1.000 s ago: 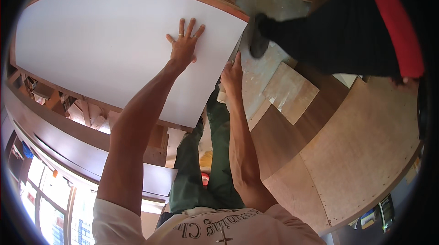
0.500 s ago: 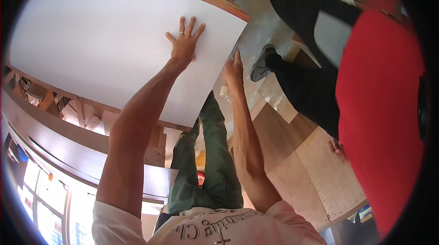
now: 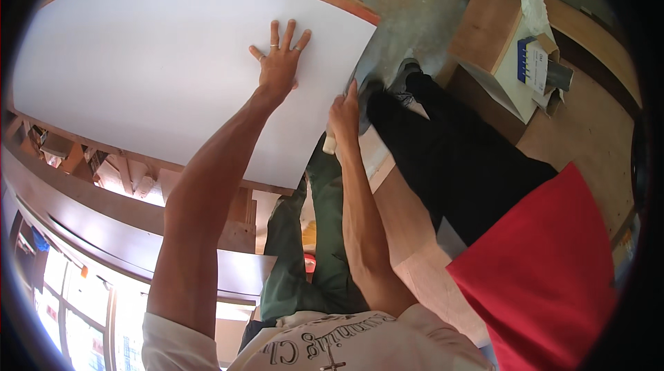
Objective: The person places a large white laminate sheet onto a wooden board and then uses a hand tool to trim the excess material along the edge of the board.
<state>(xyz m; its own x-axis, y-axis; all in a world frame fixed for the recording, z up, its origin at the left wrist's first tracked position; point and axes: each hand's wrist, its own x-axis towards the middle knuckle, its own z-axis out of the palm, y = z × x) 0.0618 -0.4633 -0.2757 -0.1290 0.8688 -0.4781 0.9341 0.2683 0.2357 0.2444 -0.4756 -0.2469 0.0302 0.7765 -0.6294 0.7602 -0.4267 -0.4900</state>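
A large white panel (image 3: 152,46) lies flat in front of me, its right edge slanting toward me. On its top, near the right end, my left hand (image 3: 279,66) rests with fingers spread. My right hand (image 3: 343,113) is closed round the pale handle of a file (image 3: 330,144). The file's dark, narrow blade points away from me along the panel's right edge; its tip is hard to make out. My fingers hide part of the handle.
To my right a person in black trousers (image 3: 443,142) and a red top (image 3: 546,267) stands close by. Beyond them is a wooden box (image 3: 487,18) with an opened carton (image 3: 534,66) on it. Wooden framework (image 3: 124,170) shows beneath the panel's near side.
My right hand and the file have moved back toward me and slightly left along the panel's edge. My left hand stays put. The other person has shifted, uncovering the wooden box.
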